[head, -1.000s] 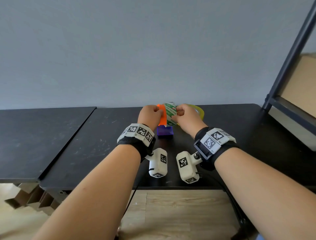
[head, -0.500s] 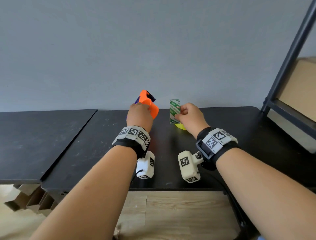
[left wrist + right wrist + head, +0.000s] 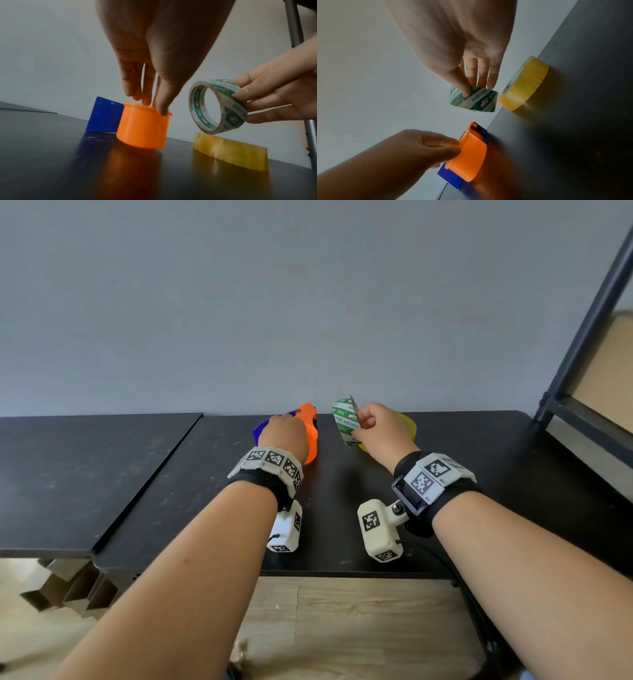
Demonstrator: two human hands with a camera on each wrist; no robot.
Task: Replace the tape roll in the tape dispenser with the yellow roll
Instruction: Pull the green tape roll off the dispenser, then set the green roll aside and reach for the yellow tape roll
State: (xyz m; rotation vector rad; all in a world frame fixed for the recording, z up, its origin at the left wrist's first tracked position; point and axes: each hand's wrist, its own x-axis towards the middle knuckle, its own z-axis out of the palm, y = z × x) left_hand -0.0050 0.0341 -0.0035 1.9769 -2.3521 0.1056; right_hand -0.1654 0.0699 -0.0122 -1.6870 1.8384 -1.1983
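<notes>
Now | left hand point(image 3: 286, 433) grips dispenser point(image 3: 144, 125) | right hand point(image 3: 383, 433) pinches green-printed roll point(image 3: 217, 106), writing illegible

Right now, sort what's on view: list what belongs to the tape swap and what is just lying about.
Belongs to the job:
- orange and blue tape dispenser, held by the left hand
- green-printed tape roll, pinched in the right hand
- yellow roll, flat on the black table

Just there:
- metal shelf frame
- second black table

fingers point(image 3: 161, 106) grip orange dispenser point(image 3: 144, 127)
</notes>
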